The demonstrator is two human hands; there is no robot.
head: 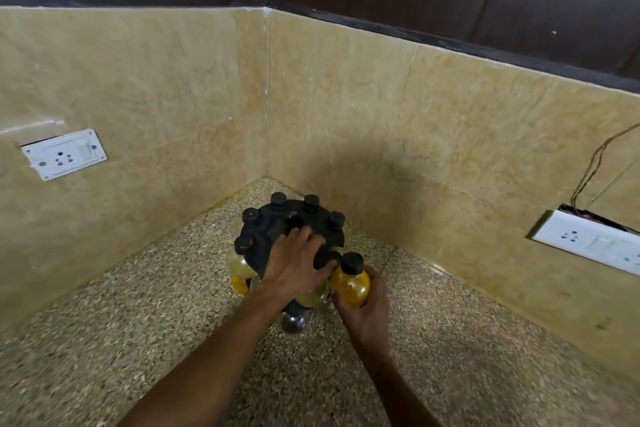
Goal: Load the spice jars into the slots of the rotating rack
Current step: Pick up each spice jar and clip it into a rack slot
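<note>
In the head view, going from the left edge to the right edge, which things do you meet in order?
Left wall socket → rotating rack with the left hand resting on its top → yellow spice jar held in the right hand → right wall socket.

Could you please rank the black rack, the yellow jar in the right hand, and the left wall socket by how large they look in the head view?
1. Black rack, clearly largest.
2. Left wall socket.
3. Yellow jar in the right hand, smallest, though partly hidden by the fingers.
</note>
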